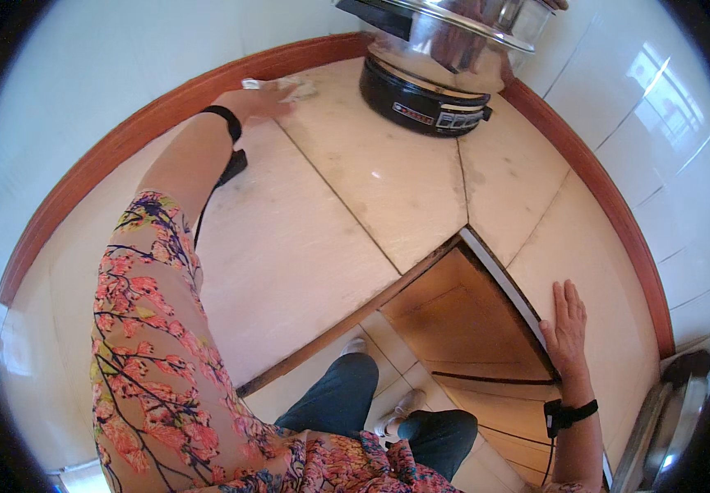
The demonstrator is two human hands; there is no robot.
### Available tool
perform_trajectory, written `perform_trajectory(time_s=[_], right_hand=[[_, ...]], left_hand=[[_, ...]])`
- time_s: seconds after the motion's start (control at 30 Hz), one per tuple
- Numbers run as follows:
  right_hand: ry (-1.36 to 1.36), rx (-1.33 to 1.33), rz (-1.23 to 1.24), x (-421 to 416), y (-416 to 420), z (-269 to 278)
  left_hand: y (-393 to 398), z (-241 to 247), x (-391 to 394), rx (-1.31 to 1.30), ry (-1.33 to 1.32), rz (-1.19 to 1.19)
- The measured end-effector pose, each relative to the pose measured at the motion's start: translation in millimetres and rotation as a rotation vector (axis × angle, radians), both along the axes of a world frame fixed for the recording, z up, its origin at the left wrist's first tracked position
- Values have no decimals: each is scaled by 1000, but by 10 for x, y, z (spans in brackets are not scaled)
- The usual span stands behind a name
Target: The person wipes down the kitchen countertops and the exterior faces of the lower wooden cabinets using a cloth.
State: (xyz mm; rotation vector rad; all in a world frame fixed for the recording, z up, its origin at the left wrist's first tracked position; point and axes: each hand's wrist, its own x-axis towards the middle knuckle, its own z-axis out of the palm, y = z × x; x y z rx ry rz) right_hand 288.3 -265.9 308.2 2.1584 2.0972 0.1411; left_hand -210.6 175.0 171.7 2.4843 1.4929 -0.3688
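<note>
My left hand (262, 103) is stretched out to the back of the pale stone countertop (293, 240), near the reddish-brown edging strip. It is blurred, and a crumpled white cloth or tissue (301, 90) shows under and beyond its fingers, held against the surface. To the right of it stands a black-based electric cooker (426, 101) with a shiny metal pot (459, 40) on top. My right hand (567, 330) rests flat on the right arm of the counter, close to its front edge, holding nothing. Both wrists wear black straps with a small device.
A reddish-brown strip (589, 154) runs where the counter meets the glossy white tiled wall (651, 148). Metal cookware (663, 425) stands at the lower right. Below the L-shaped counter's inner corner are brown cabinet doors (453, 320) and my legs on the tiled floor.
</note>
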Motion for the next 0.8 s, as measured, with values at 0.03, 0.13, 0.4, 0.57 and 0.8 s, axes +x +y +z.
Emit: perform_trajectory(time_s=[0.03, 0.13, 0.4, 0.57, 0.8], right_hand=[[17, -7, 4, -79, -25, 6], [12, 10, -6, -134, -43, 62], [-12, 15, 14, -101, 124, 7], [-51, 58, 28, 351, 602, -345], [27, 73, 38, 736, 1646, -812]], left_hand=[[82, -113, -157, 32, 40, 17], [185, -58, -83, 31, -12, 220], [-145, 276, 50, -22, -37, 196], [-249, 288, 210, -32, -24, 40], [-727, 229, 231, -125, -143, -39]])
